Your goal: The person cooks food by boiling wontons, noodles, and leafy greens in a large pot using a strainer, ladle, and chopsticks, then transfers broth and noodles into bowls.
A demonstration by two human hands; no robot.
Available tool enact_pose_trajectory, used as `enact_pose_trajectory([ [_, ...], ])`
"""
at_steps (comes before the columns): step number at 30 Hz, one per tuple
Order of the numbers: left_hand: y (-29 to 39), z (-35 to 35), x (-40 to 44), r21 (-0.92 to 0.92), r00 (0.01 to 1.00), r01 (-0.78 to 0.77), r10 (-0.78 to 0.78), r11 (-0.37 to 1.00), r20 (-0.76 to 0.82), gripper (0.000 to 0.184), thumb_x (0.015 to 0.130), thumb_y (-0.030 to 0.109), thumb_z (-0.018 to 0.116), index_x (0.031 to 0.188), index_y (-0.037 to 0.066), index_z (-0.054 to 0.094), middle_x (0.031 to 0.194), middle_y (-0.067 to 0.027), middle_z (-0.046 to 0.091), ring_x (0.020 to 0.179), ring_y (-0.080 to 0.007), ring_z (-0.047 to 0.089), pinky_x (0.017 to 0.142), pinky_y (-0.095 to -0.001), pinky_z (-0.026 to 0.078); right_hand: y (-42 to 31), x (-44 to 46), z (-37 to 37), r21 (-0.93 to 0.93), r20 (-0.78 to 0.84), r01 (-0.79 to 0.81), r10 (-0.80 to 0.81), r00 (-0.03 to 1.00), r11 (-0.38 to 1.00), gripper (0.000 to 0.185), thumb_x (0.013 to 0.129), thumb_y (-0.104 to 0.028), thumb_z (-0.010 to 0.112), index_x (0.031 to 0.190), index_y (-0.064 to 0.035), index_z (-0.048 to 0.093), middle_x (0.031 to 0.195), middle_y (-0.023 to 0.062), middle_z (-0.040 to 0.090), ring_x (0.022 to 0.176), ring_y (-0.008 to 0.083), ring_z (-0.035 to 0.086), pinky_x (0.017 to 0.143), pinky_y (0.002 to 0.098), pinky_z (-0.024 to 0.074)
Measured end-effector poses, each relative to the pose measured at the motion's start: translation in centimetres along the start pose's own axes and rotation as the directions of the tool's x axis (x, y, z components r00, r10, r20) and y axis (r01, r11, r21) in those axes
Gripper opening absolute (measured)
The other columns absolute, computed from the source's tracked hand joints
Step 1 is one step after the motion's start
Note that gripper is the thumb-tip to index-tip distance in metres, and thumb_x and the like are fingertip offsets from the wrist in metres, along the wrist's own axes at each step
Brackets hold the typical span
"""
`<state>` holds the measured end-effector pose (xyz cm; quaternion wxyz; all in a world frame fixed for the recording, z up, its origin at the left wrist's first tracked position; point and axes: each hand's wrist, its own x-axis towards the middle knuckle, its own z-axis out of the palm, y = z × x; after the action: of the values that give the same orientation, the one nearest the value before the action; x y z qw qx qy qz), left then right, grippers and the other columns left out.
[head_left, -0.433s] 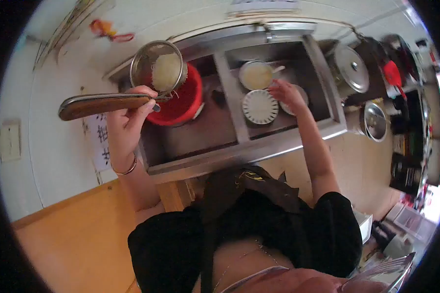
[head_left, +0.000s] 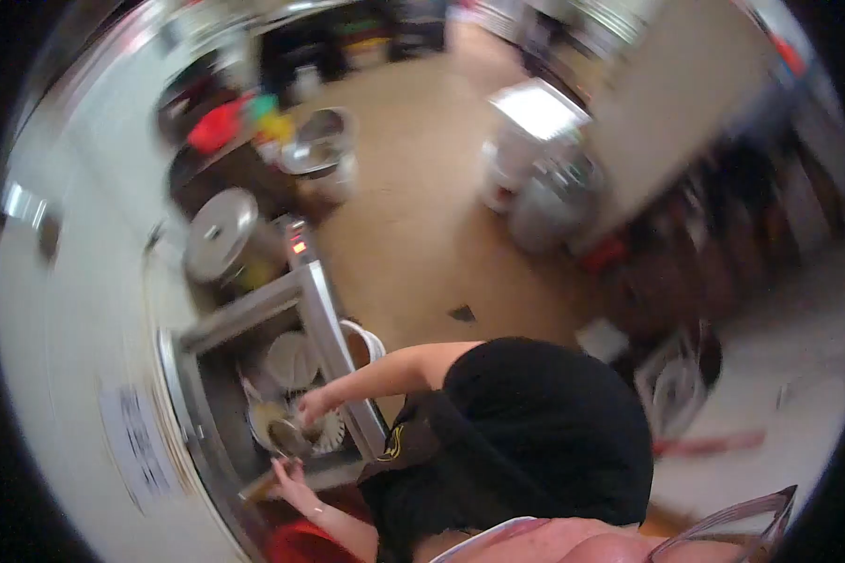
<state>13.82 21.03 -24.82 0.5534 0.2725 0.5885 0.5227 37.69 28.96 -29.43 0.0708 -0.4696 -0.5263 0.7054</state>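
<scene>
The view is smeared by motion. In the sink (head_left: 180,361) at lower left, my left hand (head_left: 293,483) is closed on the handle of a strainer (head_left: 289,437), a round metal one with a wooden handle. Its bowl hangs over or close to a white bowl (head_left: 263,422) with something pale in it; what the strainer holds is too blurred to make out. My right hand (head_left: 315,403) reaches down beside the strainer, its fingers blurred. Near it lie a white dish with a ribbed edge (head_left: 331,433) and another pale bowl (head_left: 293,360).
A red bucket (head_left: 305,544) stands in the sink's near compartment. Beyond the sink are a lidded pot (head_left: 222,235), a metal basin (head_left: 317,141) and a white bucket (head_left: 364,340). Across the brown floor (head_left: 413,216) stands a rounded grey container (head_left: 556,206).
My head has turned right, so the sink now lies at lower left. The strainer has moved from above the red bucket to the compartment with the bowls.
</scene>
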Motion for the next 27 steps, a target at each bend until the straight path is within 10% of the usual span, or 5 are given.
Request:
enact_pose_trajectory([
  [6, -5.7, -1.6, 6.2, 0.515, 0.979, -0.120, 0.016, 0.849, 0.202, 0.034, 0.083, 0.023, 0.063, 0.102, -0.004, 0.056, 0.103, -0.0131, 0.053, 0.094, -0.0234, 0.052, 0.074, -0.0375, 0.052, 2.0, -0.7, -0.2, 0.048, -0.343, 0.412, -0.372, 0.862, 0.910, 0.069, 0.073, -0.035, 0.069, 0.128, -0.0027, 0.042, 0.118, 0.0176, 0.054, 0.109, 0.0286, 0.051, 0.089, 0.0375, 0.0430],
  [8, -2.7, -0.8, 5.1, 0.889, 0.889, -0.445, -0.068, 0.108, 0.454, 0.033, 0.084, 0.024, 0.063, 0.107, 0.001, 0.055, 0.104, -0.0077, 0.053, 0.096, -0.0191, 0.050, 0.075, -0.0343, 0.050, 0.1, -4.7, -0.6, 0.135, -0.315, 0.462, -0.404, 0.859, 0.877, 0.072, 0.072, -0.036, 0.070, 0.128, -0.0028, 0.040, 0.125, 0.0185, 0.048, 0.114, 0.0275, 0.048, 0.091, 0.0384, 0.0419],
  [9, -2.4, -0.5, 4.6, 0.865, 0.864, -0.501, -0.041, 0.005, 0.501, 0.033, 0.084, 0.024, 0.063, 0.107, 0.002, 0.055, 0.103, -0.0076, 0.053, 0.096, -0.0190, 0.050, 0.075, -0.0342, 0.050, 0.1, -5.4, -0.7, 0.148, -0.326, 0.474, -0.409, 0.852, 0.868, 0.072, 0.072, -0.036, 0.071, 0.128, -0.0027, 0.040, 0.127, 0.0182, 0.046, 0.114, 0.0276, 0.048, 0.091, 0.0385, 0.0420],
  [15, -3.5, 6.4, 0.9, 0.685, 0.993, -0.079, -0.001, 0.724, 0.116, 0.032, 0.083, 0.023, 0.064, 0.108, 0.005, 0.055, 0.101, -0.0065, 0.053, 0.092, -0.0184, 0.051, 0.073, -0.0335, 0.050, -1.5, -9.0, 0.0, 0.187, -0.378, 0.578, -0.485, 0.789, 0.794, 0.074, 0.073, -0.034, 0.072, 0.131, -0.0045, 0.036, 0.127, 0.0175, 0.045, 0.111, 0.0286, 0.049, 0.091, 0.0399, 0.0418],
  [27, -2.2, 9.9, -0.3, 0.338, 0.996, 0.084, -0.070, 0.937, -0.052, 0.032, 0.082, 0.023, 0.066, 0.109, 0.010, 0.054, 0.095, -0.0044, 0.053, 0.085, -0.0173, 0.052, 0.071, -0.0321, 0.049, -0.2, -8.8, -2.1, 0.073, -0.346, 0.473, -0.423, 0.838, 0.878, 0.083, 0.069, -0.036, 0.076, 0.132, -0.0026, 0.034, 0.128, 0.0179, 0.043, 0.120, 0.0274, 0.041, 0.092, 0.0403, 0.0411],
])
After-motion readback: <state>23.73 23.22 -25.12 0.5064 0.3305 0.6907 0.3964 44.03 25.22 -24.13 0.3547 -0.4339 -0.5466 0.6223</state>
